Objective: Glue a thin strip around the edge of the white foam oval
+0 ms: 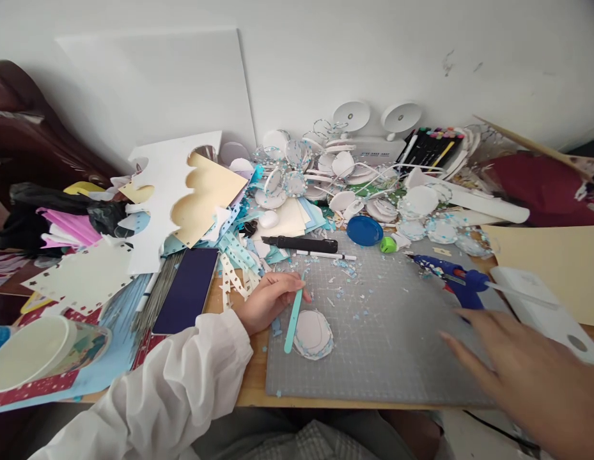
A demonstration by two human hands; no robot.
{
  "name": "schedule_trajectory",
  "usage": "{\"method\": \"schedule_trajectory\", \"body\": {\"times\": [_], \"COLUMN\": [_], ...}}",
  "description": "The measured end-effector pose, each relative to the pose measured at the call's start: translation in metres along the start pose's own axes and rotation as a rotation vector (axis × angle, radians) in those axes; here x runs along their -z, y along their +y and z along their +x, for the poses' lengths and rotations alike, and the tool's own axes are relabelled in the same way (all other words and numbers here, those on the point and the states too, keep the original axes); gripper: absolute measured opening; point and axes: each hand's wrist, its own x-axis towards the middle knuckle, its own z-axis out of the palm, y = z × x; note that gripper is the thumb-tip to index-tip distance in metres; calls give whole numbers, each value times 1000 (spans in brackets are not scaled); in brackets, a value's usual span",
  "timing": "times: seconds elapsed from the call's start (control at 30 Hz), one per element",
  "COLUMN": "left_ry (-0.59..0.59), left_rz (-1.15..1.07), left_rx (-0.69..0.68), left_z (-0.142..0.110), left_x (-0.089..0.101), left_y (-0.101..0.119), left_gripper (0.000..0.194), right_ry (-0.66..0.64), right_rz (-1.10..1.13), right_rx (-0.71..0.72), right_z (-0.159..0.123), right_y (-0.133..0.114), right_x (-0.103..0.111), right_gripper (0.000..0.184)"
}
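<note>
Head view: teal stick (293, 323) is held by left hand (268, 299), beside white disc (314, 335) on mat (383, 361); right hand (522, 361) is spread wide near glue gun (460, 280), whose nozzle (414, 258) should be avoided.

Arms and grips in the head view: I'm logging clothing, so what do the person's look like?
The left sleeve is white, loose and creased, reaching near the wrist. The left grip is a bare hand, without glove or visible ring. The right grip, blurred, is likewise an ungloved hand; no sleeve shows there.
</note>
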Motion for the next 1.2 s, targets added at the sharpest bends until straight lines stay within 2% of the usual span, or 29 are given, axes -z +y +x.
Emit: {"method": "schedule_trajectory", "body": {"times": [0.07, 0.13, 0.23, 0.37, 0.43, 0.53, 0.63, 0.7, 0.77, 0.87, 0.93, 1.0, 1.1, 1.2], "left_ry": [6, 4, -8, -8, -16, -24, -39, -58, -73, -141, -221, -305, -389, -422], "left_rz": [-29, -49, -61, -99, -107, -90, -10, 126, 307, 549, 684, 791, 905, 1012], "left_rx": [5, 5, 10, 5, 6, 3, -26, -78, -145, -229, -286, -326, -350, -377], "left_z": [0, 1, 1, -2, -3, -4, -4, -5, -7, -8, -9, -8, -7, -6], "left_x": [1, 2, 3, 2, 1, 0, -1, -1, 0, 3, 6, 8, 9, 9], "left_y": [-2, -3, -5, -6, -7, -9, -9, -7, -2, 7, 11, 13, 14, 12], "left_gripper": [40, 38, 37, 33, 32, 36, 39, 41, 37, 20, 23, 31, 33, 25], "right_ry": [-59, -132, -73, -13, 58, 186, 244, 248, 246, 237, 188, 89, -59, -134], "right_rz": [152, 296, 371, 317, 286, 247, 296, 414, 564, 773, 925, 1091, 1280, 1383], "right_rx": [305, 528, 711, 831, 871, 949, 983, 912, 760, 407, 164, -2, -114, -162], "right_z": [18, 38, 63, 85, 92, 97, 97, 93, 89, 82, 79, 76, 75, 75], "right_y": [-30, -58, -93, -122, -130, -135, -130, -122, -112, -97, -90, -86, -86, -89], "right_x": [4, 1, -11, -29, -35, -41, -47, -53, -60, -69, -76, -81, -88, -90], "right_gripper": [26, 26, 31, 27, 21, 17, 17, 18, 21, 18, 10, 3, 9, 17]}}
